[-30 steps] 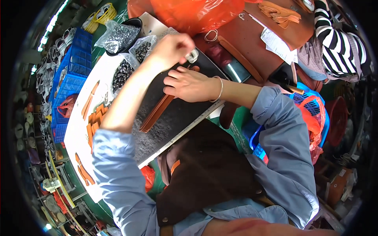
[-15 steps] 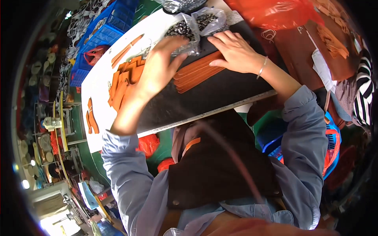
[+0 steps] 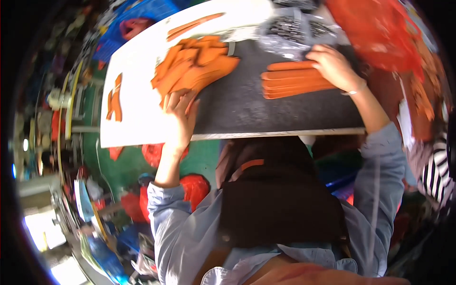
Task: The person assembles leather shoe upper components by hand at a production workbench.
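Note:
On the left half of the work table lies a fanned pile of orange-brown leather pieces (image 3: 197, 64). My left hand (image 3: 179, 118) is at the pile's near end, its fingers bent around the end of a leather piece; glare washes out part of the hand. To the right, several long leather strips (image 3: 294, 85) lie side by side in a neat row on the black mat (image 3: 237, 107). My right hand (image 3: 335, 67) has its fingers closed over the right end of the farthest leather strip (image 3: 292, 65), which sits slightly apart from the others.
Clear plastic bags of small dark metal parts (image 3: 289, 31) stand behind the strips. Loose narrow strips (image 3: 192, 26) and a small tied pair (image 3: 115, 97) lie on the white table surface (image 3: 137, 90). A red plastic bag (image 3: 370, 33) is at far right, a blue crate (image 3: 142, 14) at far left.
My view has turned, shifting the table. My left hand has drawn back from beside the parts bags to the leather pile's near end. My right hand has curled its spread fingers onto the strip's end.

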{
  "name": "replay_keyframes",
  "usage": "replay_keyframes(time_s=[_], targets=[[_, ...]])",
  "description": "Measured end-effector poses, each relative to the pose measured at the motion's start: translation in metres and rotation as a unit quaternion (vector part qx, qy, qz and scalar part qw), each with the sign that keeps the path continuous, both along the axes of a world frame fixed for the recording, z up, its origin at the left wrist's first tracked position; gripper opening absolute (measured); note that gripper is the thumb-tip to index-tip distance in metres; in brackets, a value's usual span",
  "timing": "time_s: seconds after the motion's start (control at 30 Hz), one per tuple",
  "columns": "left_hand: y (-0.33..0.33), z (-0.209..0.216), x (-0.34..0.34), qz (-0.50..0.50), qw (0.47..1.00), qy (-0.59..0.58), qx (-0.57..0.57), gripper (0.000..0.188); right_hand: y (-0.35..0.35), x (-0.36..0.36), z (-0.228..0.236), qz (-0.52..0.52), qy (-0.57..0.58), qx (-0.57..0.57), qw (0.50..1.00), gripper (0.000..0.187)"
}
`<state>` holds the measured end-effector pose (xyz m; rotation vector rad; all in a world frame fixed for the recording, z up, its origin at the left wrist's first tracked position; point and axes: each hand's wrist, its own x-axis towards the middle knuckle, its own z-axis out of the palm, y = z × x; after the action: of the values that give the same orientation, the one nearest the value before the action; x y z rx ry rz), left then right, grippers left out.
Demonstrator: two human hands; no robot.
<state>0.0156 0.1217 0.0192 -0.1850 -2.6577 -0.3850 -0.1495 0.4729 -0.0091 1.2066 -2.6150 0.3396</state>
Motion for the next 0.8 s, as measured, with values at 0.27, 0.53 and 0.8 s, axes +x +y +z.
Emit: replay_keyframes(time_s=[0.27, 0.53, 0.8], targets=[[-0.042, -0.02, 0.011, 0.127, 0.992, 0.006, 0.018, 0.035, -0.009, 0.019, 0.032, 0.012, -0.025, -0.067, 0.997, 0.014], [-0.053, -0.017, 0.007, 0.164, 0.979, -0.105, 0.069, 0.024, -0.01, 0.067, 0.031, 0.04, 0.301, -0.176, 0.936, 0.015], [-0.02, 0.0, 0.01, -0.002, 0.919, -0.043, 0.392, 0.009, 0.007, 0.083, 0.033, 0.037, 0.31, -0.178, 0.933, 0.017]])
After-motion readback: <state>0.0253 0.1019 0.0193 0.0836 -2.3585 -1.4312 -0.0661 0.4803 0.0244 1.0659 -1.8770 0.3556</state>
